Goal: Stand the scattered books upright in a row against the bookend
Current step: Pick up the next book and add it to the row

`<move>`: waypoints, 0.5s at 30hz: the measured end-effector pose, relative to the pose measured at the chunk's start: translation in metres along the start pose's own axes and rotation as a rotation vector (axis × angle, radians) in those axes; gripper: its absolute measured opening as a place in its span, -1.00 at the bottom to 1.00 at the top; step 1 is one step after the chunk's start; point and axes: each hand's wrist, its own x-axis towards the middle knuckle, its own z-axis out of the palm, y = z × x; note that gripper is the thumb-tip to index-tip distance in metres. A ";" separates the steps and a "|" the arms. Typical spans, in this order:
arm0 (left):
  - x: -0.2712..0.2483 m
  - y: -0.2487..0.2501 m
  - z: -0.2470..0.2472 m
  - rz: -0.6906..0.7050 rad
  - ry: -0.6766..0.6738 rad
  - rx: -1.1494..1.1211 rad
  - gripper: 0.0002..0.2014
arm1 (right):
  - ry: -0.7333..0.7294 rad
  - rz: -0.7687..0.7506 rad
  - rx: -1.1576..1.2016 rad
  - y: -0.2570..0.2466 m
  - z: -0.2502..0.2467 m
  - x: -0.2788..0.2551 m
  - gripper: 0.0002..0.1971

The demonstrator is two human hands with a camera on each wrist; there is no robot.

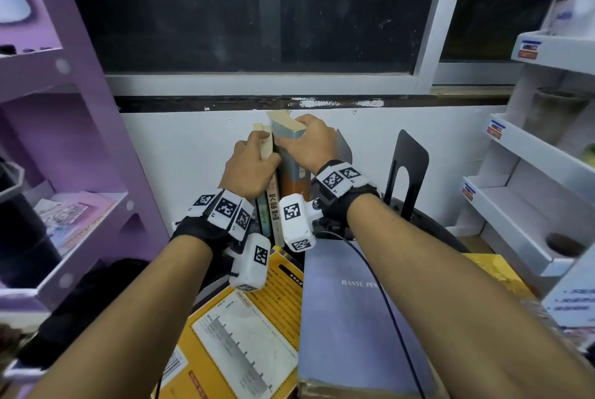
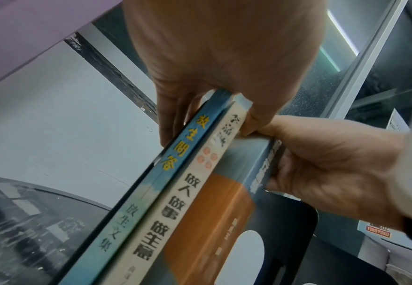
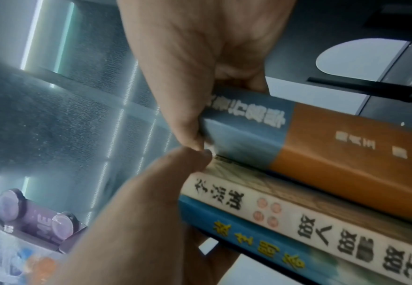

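Three books stand upright side by side at the back of the desk. My left hand point(image 1: 262, 149) grips the tops of the two thin ones, a blue-spined book point(image 2: 182, 146) and a cream-spined book point(image 2: 192, 192), thumb on one side and fingers on the other. My right hand point(image 1: 296, 131) grips the top of the thicker blue-and-orange book point(image 1: 291, 179), which stands tight against the cream one. The black bookend point(image 1: 407, 170) stands just right of my right wrist, with a gap to the books. A yellow book point(image 1: 244, 318) and a blue-grey book point(image 1: 347, 318) lie flat in front.
A grey upright plate point(image 1: 343, 144) shows behind my right hand. Another yellow book point(image 1: 495, 270) lies flat at the right. A purple shelf unit point(image 1: 64, 141) flanks the left and white tiered trays point(image 1: 531, 173) the right. The white wall point(image 1: 180, 147) is close behind the books.
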 end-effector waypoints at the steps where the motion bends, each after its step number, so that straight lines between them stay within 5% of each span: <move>1: -0.001 -0.001 -0.001 0.011 0.008 0.007 -0.50 | -0.038 -0.007 -0.016 0.001 -0.001 0.000 -0.34; 15: -0.004 -0.018 -0.018 0.045 -0.126 -0.176 -0.56 | -0.555 0.017 0.006 0.002 -0.031 -0.012 -0.07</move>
